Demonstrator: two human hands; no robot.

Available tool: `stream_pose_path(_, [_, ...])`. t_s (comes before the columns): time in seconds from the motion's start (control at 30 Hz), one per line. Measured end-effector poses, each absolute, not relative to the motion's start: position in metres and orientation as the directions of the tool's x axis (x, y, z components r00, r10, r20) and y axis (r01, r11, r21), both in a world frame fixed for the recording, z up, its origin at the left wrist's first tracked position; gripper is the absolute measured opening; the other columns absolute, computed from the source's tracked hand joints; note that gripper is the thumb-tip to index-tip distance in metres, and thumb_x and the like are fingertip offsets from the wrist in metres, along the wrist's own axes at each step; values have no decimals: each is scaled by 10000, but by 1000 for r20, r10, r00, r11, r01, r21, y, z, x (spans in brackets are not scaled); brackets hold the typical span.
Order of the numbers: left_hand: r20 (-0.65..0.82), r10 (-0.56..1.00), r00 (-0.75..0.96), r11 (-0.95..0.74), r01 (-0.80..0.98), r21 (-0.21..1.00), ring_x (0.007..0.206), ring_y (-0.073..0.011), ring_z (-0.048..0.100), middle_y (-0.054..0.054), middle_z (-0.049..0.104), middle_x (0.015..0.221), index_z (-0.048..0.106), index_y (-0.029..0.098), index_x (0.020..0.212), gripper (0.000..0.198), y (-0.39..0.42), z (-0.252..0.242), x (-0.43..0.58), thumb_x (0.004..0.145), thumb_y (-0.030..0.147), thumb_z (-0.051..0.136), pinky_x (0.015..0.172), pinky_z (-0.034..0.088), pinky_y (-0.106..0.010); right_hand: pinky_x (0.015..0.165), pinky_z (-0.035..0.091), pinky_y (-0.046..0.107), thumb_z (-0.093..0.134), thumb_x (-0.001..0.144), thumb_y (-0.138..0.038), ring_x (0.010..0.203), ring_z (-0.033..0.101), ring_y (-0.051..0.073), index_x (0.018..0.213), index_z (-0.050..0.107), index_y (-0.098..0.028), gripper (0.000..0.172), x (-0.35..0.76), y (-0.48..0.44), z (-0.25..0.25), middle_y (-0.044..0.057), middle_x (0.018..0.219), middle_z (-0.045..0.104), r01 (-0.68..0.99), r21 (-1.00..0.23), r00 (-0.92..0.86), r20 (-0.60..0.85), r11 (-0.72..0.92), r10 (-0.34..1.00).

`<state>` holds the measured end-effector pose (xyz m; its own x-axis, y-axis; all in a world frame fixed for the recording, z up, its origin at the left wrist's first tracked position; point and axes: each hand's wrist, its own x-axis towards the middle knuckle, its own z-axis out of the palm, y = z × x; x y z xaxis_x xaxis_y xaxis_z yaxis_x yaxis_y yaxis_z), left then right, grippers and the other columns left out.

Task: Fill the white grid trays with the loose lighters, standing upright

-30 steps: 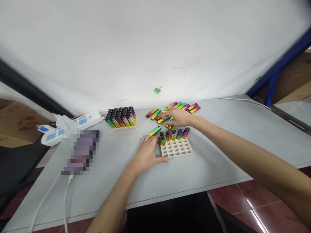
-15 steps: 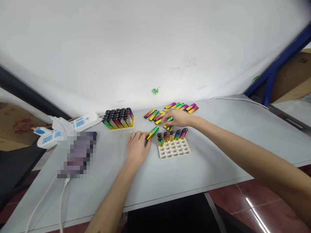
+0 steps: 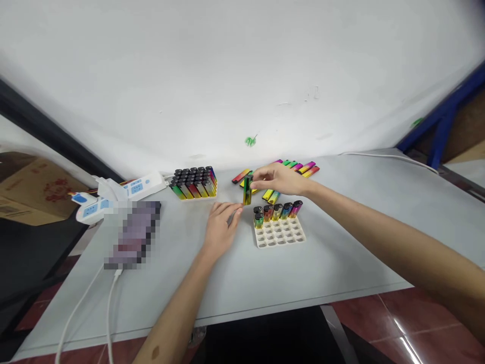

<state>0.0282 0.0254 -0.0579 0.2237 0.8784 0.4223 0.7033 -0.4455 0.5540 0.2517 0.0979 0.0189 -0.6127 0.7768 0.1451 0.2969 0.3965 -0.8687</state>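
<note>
Probably a light, steady pinch serves best here: the right hand (image 3: 278, 179) has a slim, shiny green-and-yellow lighter (image 3: 247, 190) between thumb and fingers, roughly upright. Taking that lighter as the clock's centre, with twelve toward the wall, the left hand (image 3: 222, 225) lies at about seven-thirty, thumb parted from its fingers, fingertips close by the lighter's foot; whether they touch it, I cannot tell. Keeping the lighter plumb and its sides free of the fingers low down should help its base meet an opening squarely. Toward four-thirty sits a white, rectangular tray with rows of holes (image 3: 282, 232), six black-topped lighters standing at its far side; a tilted approach could knock these. Loose metallic-coloured lighters (image 3: 308, 168) lie around two o'clock, partly hidden by the right hand. A smooth pale grey table (image 3: 333, 242) bears everything, including a full block of upright lighters (image 3: 193, 184) at nine and a white power strip with blue sockets (image 3: 140, 186) beyond. A plain white wall (image 3: 212, 76) rises at twelve; reddish floor tiles (image 3: 413, 323) show near four.
</note>
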Motion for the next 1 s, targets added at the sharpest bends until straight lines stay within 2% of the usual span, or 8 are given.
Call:
stream_pose_path(0.1, [378, 887, 267, -444, 723, 530, 937, -215, 585, -16, 735, 971, 708, 243, 1000, 243, 24, -57, 31, 973, 278, 469, 885, 476, -384, 752, 493, 334, 593, 866, -358, 723, 600, 141, 838, 513, -201, 178, 264, 92, 17, 4, 780, 629, 124, -970, -410, 140, 207, 901])
stream_pose_path(0.2, [345, 898, 274, -424, 746, 513, 945, -228, 583, -23, 737, 958, 702, 235, 981, 208, 24, -58, 32, 952, 251, 497, 890, 468, -405, 653, 517, 330, 550, 864, -294, 628, 584, 133, 871, 424, -235, 140, 284, 84, 12, -28, 735, 592, -50, -994, -193, 107, 99, 975])
stream_pose_path(0.33, [330, 902, 280, -419, 758, 501, 965, -238, 580, -24, 735, 958, 691, 229, 971, 180, 25, -61, 32, 942, 238, 514, 889, 458, -417, 413, 320, 215, 566, 848, -288, 437, 347, 79, 865, 428, -249, 145, 313, 70, -6, -86, 620, 404, -156, -987, -15, 38, 35, 999])
stream_pose_path(0.4, [323, 905, 278, -412, 764, 496, 967, -235, 579, -21, 734, 960, 687, 225, 961, 165, 25, -61, 32, 936, 224, 524, 891, 454, -414, 387, 234, 209, 532, 886, -410, 426, 272, 77, 887, 496, -237, 177, 324, 63, -17, -77, 598, 365, -185, -983, 5, -10, -9, 1000])
stream_pose_path(0.57, [329, 897, 296, -428, 766, 480, 951, -221, 584, -15, 732, 951, 677, 215, 960, 140, 26, -62, 31, 932, 216, 539, 894, 455, -397, 388, 224, 220, 513, 844, -657, 469, 335, 102, 867, 581, -217, 446, 334, 54, -34, -27, 600, 456, -247, -968, 23, -53, -46, 998])
stream_pose_path(0.7, [332, 889, 316, -445, 766, 463, 960, -220, 589, -14, 729, 952, 672, 216, 967, 144, 25, -62, 30, 943, 233, 531, 897, 453, -398, 394, 237, 232, 390, 839, -774, 445, 298, 105, 609, 452, -214, 608, 333, 52, -36, -36, 512, 320, -332, -939, -37, -84, -91, 996])
stream_pose_path(0.83, [327, 892, 312, -439, 773, 459, 958, -221, 589, -15, 728, 946, 673, 212, 965, 150, 25, -61, 29, 945, 242, 527, 885, 456, -397, 380, 202, 237, 368, 848, -767, 394, 237, 87, 517, 335, -212, 647, 331, 52, -39, -52, 475, 235, -309, -932, -31, -191, -191, 981])
stream_pose_path(1.0, [329, 894, 305, -432, 782, 449, 944, -223, 587, -17, 722, 930, 672, 212, 961, 147, 25, -62, 29, 937, 239, 530, 881, 457, -393, 379, 83, 229, 365, 899, -605, 413, 90, 74, 494, 310, -211, 568, 330, 54, -44, -66, 457, 178, -296, -924, 12, -256, -241, 967])
